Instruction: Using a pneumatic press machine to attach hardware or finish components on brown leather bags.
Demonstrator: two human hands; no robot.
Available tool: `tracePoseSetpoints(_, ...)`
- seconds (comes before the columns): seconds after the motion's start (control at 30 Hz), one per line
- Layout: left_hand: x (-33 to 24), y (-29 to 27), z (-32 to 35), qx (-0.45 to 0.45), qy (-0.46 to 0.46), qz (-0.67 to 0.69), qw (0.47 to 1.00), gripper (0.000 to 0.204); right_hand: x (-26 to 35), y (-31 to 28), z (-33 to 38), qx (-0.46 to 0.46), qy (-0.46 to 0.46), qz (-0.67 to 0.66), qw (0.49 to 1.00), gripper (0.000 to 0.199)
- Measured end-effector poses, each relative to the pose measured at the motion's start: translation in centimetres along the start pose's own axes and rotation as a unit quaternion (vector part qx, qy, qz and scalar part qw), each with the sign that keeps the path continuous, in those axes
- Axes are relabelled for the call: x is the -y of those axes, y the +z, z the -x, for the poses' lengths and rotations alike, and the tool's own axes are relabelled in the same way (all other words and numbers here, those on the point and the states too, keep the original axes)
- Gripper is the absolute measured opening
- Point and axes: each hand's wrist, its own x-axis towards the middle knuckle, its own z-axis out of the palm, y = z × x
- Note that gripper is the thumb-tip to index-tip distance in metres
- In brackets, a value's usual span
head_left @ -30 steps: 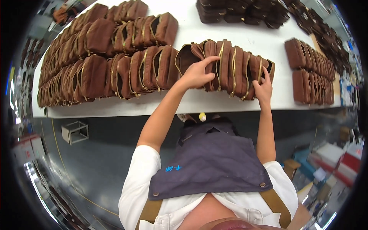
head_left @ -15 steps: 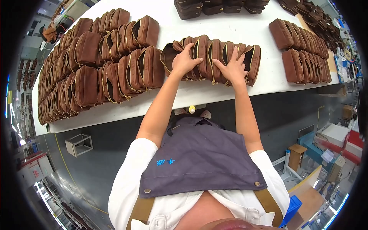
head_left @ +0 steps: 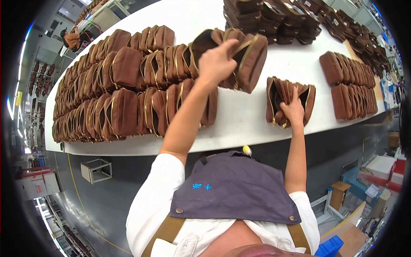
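Near the top middle, my left hand (head_left: 217, 62) is closed over a small bunch of brown zip pouches (head_left: 253, 64) with gold zips. They tilt at the right end of the back rows, and the hand partly covers them. My right hand (head_left: 293, 109) reaches over a shorter group of the same pouches (head_left: 273, 95) standing on the white table (head_left: 239, 126). Its index finger lies along the top and its thumb grips at the side; the other fingers are mostly hidden. Several packed rows of brown pouches (head_left: 125, 112) stand on the left, many unzipped.
Two more rows of brown pouches (head_left: 342, 100) stand at the right end of the table. Dark brown pouches (head_left: 274, 23) are stacked at the back, with loose dark pieces (head_left: 359, 38) beyond. A white frame stool (head_left: 96, 170) stands on the floor at left.
The row between my hands has been split. My left hand has carried its part up and left toward the back rows, while my right hand stays at the other part. The view has shifted.
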Motion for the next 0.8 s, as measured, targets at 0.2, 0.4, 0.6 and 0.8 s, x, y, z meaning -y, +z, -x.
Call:
tracePoseSetpoints(0.2, 12.6, -7.2, -11.1, -0.084, -0.002, -0.024, 0.996, 0.057, 1.6, 0.1, 0.2, 0.041, 0.03, 0.022, 0.998, 0.097)
tracePoseSetpoints(0.4, 20.4, -3.6, -17.9, -0.083, -0.062, -0.025, 0.994, 0.059, 1.8, 0.1, 0.5, 0.04, 0.063, 0.067, 0.995, 0.095)
tracePoseSetpoints(0.6, 27.8, 1.8, -18.0, 0.06, -0.176, -0.019, 0.982, 0.066, 2.9, -0.1, 0.3, 0.037, 0.052, 0.054, 0.996, 0.091)
tracePoseSetpoints(0.8, 27.1, 3.7, -17.1, -0.067, -0.174, -0.111, 0.976, 0.055, 6.3, -2.9, -0.9, 0.064, 0.122, -0.008, 0.99, 0.08)
